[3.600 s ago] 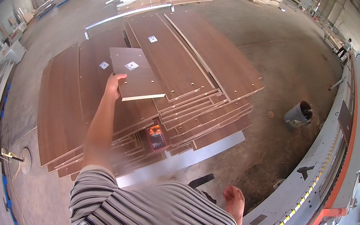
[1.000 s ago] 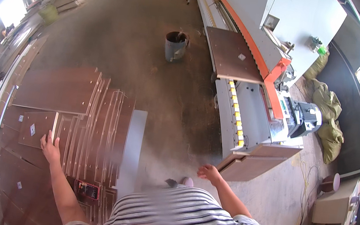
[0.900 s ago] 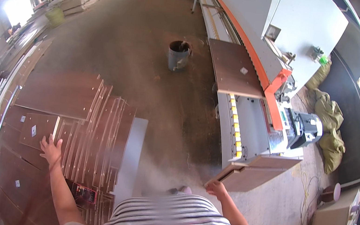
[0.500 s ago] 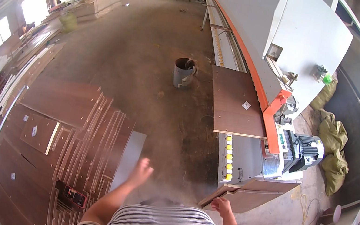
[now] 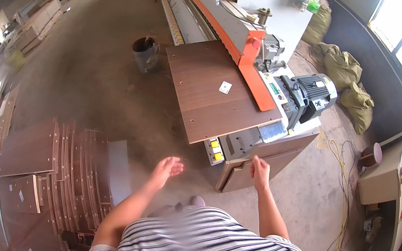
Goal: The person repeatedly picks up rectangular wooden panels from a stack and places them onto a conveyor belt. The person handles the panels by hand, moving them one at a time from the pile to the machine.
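My left hand [image 5: 166, 171] is held in the air in front of my body, fingers stretched out and nothing in it. To the right, my right hand [image 5: 259, 173] is raised with its fingers loosely bent, and it too holds nothing that I can see. Ahead of both hands a dark brown wood-grain panel [image 5: 201, 91] with small holes and a white label lies on the machine bed, its far edge under the orange guard [image 5: 255, 84]. Nearest to my right hand, brown boards [image 5: 262, 173] lean upright against the machine's end; whether the hand touches them I cannot tell.
Yellow rollers [image 5: 215, 150] show below the panel's near corner. A black motor [image 5: 311, 95] sticks out on the right. Stacked brown panels [image 5: 28, 151] lie at left; a bucket [image 5: 145, 54] stands beyond. Cables [image 5: 341, 184] trail over the floor near a wooden cabinet [image 5: 381, 180].
My view has turned right and come nearer to the machine, whose panel now appears further left and larger. Both hands have risen in the picture. The panel stays under the guard.
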Demonstrator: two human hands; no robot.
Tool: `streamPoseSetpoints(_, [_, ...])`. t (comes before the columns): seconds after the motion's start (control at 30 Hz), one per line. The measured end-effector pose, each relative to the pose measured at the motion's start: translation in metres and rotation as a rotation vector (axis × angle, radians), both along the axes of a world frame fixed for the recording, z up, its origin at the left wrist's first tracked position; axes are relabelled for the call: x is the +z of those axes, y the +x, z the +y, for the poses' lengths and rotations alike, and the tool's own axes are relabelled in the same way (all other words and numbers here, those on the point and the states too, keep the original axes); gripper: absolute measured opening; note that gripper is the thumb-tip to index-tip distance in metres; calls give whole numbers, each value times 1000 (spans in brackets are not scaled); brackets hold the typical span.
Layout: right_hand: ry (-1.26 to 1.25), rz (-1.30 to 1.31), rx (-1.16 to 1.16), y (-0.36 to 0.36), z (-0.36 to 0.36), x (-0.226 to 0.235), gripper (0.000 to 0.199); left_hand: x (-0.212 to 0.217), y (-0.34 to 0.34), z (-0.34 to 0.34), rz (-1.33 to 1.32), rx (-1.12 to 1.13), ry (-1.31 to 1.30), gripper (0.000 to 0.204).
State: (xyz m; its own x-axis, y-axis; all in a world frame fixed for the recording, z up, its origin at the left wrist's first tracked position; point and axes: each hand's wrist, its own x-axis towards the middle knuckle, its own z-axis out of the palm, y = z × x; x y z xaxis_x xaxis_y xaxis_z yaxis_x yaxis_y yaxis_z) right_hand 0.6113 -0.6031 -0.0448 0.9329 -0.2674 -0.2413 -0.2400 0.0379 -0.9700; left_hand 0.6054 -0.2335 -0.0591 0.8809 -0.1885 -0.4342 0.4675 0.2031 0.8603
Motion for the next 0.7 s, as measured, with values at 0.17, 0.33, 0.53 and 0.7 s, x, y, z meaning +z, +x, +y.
streamPoseSetpoints(0.17, [-391, -305, -253, 56, -42, 32, 31, 21, 18, -40, 117, -27, -217, 41])
streamPoseSetpoints(0.33, [-1154, -391, -250, 103, -84, 36, 31, 30, 13, -71, 120, -40, -271, 35])
streamPoseSetpoints(0.53, [-1341, 133, -130, 116, -122, 24, 65, 40, -10, -90, 227, -3, -290, 42])
streamPoseSetpoints(0.7, [-1140, 223, 92, 104, -159, 28, 75, 43, -38, -102, 245, -4, -157, 46])
